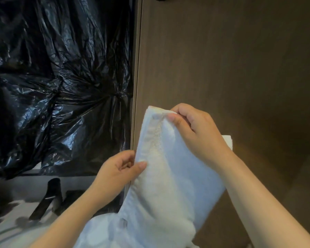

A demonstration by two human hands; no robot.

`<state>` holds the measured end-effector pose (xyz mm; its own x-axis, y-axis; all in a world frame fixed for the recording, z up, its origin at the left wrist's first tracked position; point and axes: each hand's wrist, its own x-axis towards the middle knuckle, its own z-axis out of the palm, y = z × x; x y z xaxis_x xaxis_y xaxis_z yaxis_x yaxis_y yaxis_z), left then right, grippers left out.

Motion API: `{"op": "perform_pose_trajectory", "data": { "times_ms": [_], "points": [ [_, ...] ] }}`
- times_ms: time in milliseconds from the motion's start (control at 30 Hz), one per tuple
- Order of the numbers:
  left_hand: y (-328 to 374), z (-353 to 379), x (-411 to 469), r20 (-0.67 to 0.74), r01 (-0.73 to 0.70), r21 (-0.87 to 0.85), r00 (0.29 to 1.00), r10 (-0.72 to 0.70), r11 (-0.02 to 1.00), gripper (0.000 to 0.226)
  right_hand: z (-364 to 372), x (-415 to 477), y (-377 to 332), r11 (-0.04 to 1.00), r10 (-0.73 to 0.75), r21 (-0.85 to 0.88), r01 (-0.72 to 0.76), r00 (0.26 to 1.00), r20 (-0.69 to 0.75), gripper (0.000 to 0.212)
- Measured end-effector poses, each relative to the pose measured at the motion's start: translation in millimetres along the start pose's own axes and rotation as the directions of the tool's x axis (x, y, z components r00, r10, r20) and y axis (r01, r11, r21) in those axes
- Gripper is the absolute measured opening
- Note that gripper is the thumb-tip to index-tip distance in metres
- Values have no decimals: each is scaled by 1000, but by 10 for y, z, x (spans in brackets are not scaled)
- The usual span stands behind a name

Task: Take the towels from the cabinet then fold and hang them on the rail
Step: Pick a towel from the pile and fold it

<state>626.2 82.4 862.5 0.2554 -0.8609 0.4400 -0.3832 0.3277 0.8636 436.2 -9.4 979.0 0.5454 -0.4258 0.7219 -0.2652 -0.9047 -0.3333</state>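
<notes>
A white towel (170, 176) hangs between my hands in front of a brown wooden cabinet panel (231, 59). My right hand (195, 129) pinches its upper corner between thumb and fingers. Lower down, my left hand (118, 172) pinches the towel's left hem with thumb and forefinger. The towel's lower part drops toward the bottom of the view and bunches there. No rail is in view.
Crumpled black plastic sheeting (52, 77) covers the whole left side behind a vertical panel edge (136, 86). Below it a pale counter (16, 217) carries dark objects (48, 197). A white edge (228, 142) peeks out behind my right wrist.
</notes>
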Motion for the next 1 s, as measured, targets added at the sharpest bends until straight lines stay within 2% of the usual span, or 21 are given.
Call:
{"op": "perform_pose_trajectory", "data": {
  "times_ms": [67, 167, 367, 500, 567, 667, 800, 900, 1000],
  "points": [
    [-53, 46, -40, -30, -1, 26, 1000, 1, 1000, 62, 14, -15, 7, 1000, 9, 11, -9, 1000, -3, 25],
    [-67, 69, -81, -48, -14, 83, 999, 18, 996, 61, 30, -45, 27, 998, 37, 45, -36, 999, -17, 24],
    [-211, 27, -229, -46, 58, 136, 998, -52, 989, 42, 70, -163, 153, 986, 145, 96, -137, 986, -77, 26],
    [-212, -20, -294, -136, -1, 238, 990, 34, 971, 29, 145, -349, 348, 959, 271, 124, -257, 956, -116, 30],
    [-168, -81, -260, -108, -5, 277, 994, 36, 961, 26, 215, -490, 496, 918, 383, 155, -365, 916, -114, 33],
    [-180, -138, -211, 51, 41, 309, 997, -59, 950, 33, 367, -850, 739, 821, 558, 190, -538, 827, -70, 38],
    [-515, 104, -286, 209, 75, 422, 962, -178, 903, 25, 621, -1613, 1043, 648, 745, 190, -738, 666, 47, 38],
    [-916, 447, -482, 267, 85, 513, 930, -253, 854, 24, 818, -2177, 1175, 553, 822, 142, -821, 565, 67, 40],
    [-1246, 731, -657, 250, 134, 595, 907, -340, 793, 23, 912, -2574, 1256, 488, 865, 130, -863, 498, 65, 39]
  ]
}}
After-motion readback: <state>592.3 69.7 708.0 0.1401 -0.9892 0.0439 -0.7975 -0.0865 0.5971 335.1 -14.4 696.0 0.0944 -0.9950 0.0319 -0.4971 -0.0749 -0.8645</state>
